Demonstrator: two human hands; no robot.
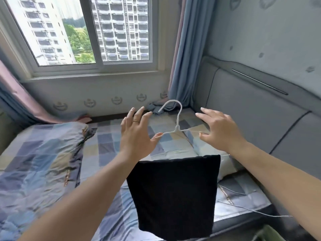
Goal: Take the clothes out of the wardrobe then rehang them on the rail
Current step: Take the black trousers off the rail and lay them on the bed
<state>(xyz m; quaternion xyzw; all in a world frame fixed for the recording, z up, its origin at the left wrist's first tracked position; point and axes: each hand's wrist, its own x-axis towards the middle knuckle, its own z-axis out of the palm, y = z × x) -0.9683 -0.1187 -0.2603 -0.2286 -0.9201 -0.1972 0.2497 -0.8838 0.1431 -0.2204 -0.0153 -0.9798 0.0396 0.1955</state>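
In the centre of the frame a thin white wire hanger (177, 126) is held over the checked patchwork bed (52, 153), with a black folded garment (173, 193) draped over its lower bar. The left hand (137, 134) and right hand (221, 131) are spread wide, fingers straight, carrying its arms at the thumbs. It would be best to keep the bar level so the cloth cannot slide, then take the hook in one hand.

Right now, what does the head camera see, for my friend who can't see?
A left hand and a right hand with spread fingers touch a white hanger carrying a black cloth, above a checked bed beside a window.
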